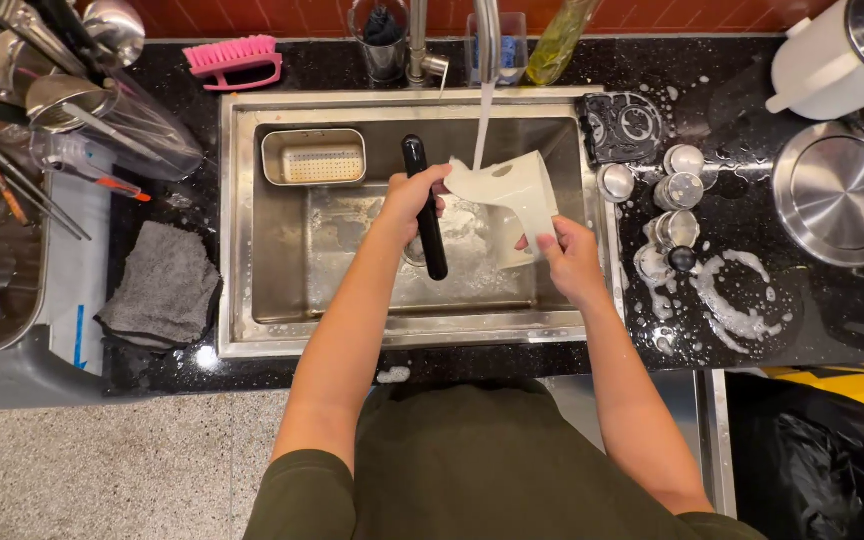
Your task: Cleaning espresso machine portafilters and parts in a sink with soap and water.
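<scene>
I stand over a steel sink (242, 300). Water runs from the tap (487, 40) onto a white plastic cover piece (512, 195) that both hands hold over the basin. My left hand (414, 195) grips its left edge together with a long black handle (430, 240) that points down into the sink. My right hand (567, 255) pinches the piece's lower right corner.
A small steel strainer tray (314, 157) sits in the sink's back left. A grey cloth (162, 285) and a pink brush (237, 60) lie on the left counter. Small metal parts (677, 190), foam, a steel lid (842, 195) and a white appliance (832, 55) crowd the right counter.
</scene>
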